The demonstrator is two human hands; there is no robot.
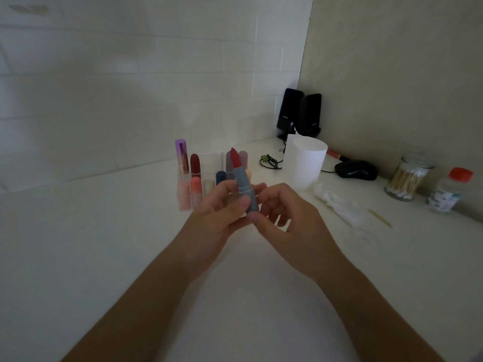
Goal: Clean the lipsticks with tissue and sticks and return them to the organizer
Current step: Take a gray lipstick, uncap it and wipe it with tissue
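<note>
White counter (91, 244) | clear lipstick organizer (183, 205) at back | tissue roll (304, 163), speakers (300, 112), mouse (356, 170) | right: swab jar (405, 178), red-capped bottle (448, 192), crumpled tissue (339, 205), stick (380, 218)

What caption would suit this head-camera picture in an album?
Left hand and right hand hold an uncapped red lipstick before the organizer, tissue roll beside.

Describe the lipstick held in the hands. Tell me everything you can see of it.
The lipstick has a matte grey-blue tube, plastic by its look, with a stepped collar partway up. Its cap is off and the red bullet, cut to a slanted tip, is wound out. It stands nearly upright, top leaning slightly left, held up in front of the clear organizer. The left hand grips its lower tube with thumb and fingers; the right hand pinches its base.
</note>
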